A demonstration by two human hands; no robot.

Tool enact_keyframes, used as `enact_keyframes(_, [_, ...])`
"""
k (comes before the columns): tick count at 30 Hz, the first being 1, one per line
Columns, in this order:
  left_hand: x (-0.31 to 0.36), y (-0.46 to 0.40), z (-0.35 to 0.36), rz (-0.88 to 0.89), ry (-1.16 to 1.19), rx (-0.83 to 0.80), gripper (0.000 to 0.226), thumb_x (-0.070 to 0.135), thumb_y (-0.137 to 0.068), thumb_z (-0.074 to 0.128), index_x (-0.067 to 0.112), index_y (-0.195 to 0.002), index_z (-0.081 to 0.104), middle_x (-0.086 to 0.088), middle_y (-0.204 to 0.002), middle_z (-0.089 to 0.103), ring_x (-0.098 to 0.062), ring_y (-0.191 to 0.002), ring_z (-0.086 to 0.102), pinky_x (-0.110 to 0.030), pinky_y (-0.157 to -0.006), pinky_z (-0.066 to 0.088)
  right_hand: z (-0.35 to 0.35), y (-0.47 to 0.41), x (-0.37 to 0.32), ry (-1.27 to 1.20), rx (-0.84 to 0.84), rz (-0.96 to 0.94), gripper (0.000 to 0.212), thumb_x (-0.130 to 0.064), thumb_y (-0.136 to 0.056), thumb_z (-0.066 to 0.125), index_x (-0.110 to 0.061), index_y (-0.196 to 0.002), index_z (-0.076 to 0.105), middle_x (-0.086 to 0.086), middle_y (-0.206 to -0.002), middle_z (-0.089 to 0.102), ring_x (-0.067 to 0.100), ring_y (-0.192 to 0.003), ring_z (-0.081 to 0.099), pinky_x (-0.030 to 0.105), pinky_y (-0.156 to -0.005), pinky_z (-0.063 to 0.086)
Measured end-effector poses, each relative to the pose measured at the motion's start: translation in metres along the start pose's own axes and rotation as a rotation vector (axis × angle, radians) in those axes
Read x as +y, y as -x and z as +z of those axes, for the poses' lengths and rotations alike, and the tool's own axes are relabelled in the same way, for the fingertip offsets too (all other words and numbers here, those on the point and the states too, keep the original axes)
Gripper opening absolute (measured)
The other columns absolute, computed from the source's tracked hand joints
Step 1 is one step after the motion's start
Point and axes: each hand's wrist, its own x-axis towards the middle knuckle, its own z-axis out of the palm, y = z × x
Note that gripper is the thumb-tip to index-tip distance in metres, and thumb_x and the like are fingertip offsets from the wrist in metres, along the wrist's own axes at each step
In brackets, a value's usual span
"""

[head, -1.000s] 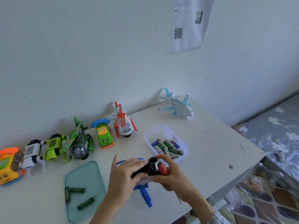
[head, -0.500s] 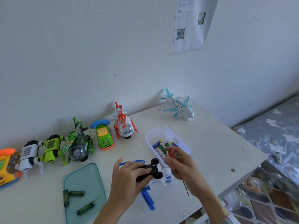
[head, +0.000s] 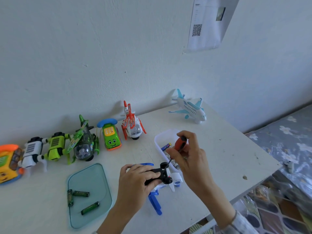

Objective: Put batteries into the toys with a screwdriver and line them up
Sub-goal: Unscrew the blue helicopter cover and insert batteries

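Observation:
My left hand [head: 137,179] grips a blue and white toy helicopter [head: 166,179] turned belly up on the table, its black wheeled underside on top. My right hand [head: 189,154] holds a red-handled screwdriver [head: 179,143] upright, its tip touching the black underside between the wheels. A clear tub of batteries [head: 166,137] stands just behind, partly hidden by my right hand. Three green batteries [head: 81,194] lie on a teal tray [head: 94,174] at the left.
Along the wall stands a row of toys: an orange phone [head: 8,162], a white robot [head: 33,151], a green robot [head: 56,146], a green helicopter [head: 83,142], a green phone car [head: 110,135] and a red helicopter [head: 132,124]. A blue-white plane [head: 190,108] sits apart, far right. The table edge [head: 253,188] falls off at the right.
My right hand lifted off the toy, turned the screwdriver upright and brought its tip down onto the black underside. My left hand kept its grip on the helicopter.

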Motion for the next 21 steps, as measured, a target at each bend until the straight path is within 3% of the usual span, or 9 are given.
enact_keyframes(6, [0.0013, -0.0030, -0.0015, 0.001, -0.012, 0.000, 0.031, 0.058, -0.073, 0.055, 0.036, -0.080, 0.076, 0.022, -0.085, 0.071, -0.001, -0.077, 0.064, -0.026, -0.080, 0.032, 0.0067, 0.0013, 0.0079, 0.023, -0.015, -0.018, 0.042, -0.021, -0.088, 0.063, -0.051, -0.096, 0.035, -0.009, -0.085, 0.054, 0.013, -0.060, 0.051, 0.013, -0.056, 0.041])
enact_keyframes(14, [0.0010, -0.0056, -0.0022, 0.004, -0.019, -0.015, 0.022, 0.052, -0.065, 0.069, 0.036, -0.078, 0.076, 0.022, -0.083, 0.072, -0.002, -0.075, 0.065, -0.024, -0.079, 0.031, 0.0078, -0.0003, 0.0061, 0.049, -0.016, -0.040, 0.037, -0.019, -0.089, 0.063, -0.042, -0.094, 0.035, -0.023, -0.079, 0.052, 0.006, -0.060, 0.049, 0.011, -0.056, 0.039])
enact_keyframes(18, [0.0012, -0.0059, -0.0019, -0.008, -0.013, -0.016, 0.022, 0.052, -0.064, 0.069, 0.036, -0.078, 0.076, 0.022, -0.083, 0.072, -0.002, -0.075, 0.065, -0.024, -0.080, 0.031, 0.0090, -0.0005, 0.0077, 0.046, -0.005, -0.051, 0.035, -0.019, -0.088, 0.064, -0.039, -0.097, 0.037, -0.016, -0.067, 0.049, 0.006, -0.060, 0.049, 0.010, -0.056, 0.038])
enact_keyframes(21, [0.0009, -0.0059, -0.0023, -0.012, -0.012, -0.022, 0.022, 0.052, -0.065, 0.069, 0.036, -0.078, 0.076, 0.022, -0.083, 0.072, -0.001, -0.076, 0.065, -0.025, -0.081, 0.031, 0.0102, -0.0022, 0.0105, 0.043, 0.008, -0.064, 0.032, -0.017, -0.087, 0.066, -0.032, -0.100, 0.041, -0.013, -0.070, 0.050, 0.007, -0.059, 0.048, 0.009, -0.056, 0.037])
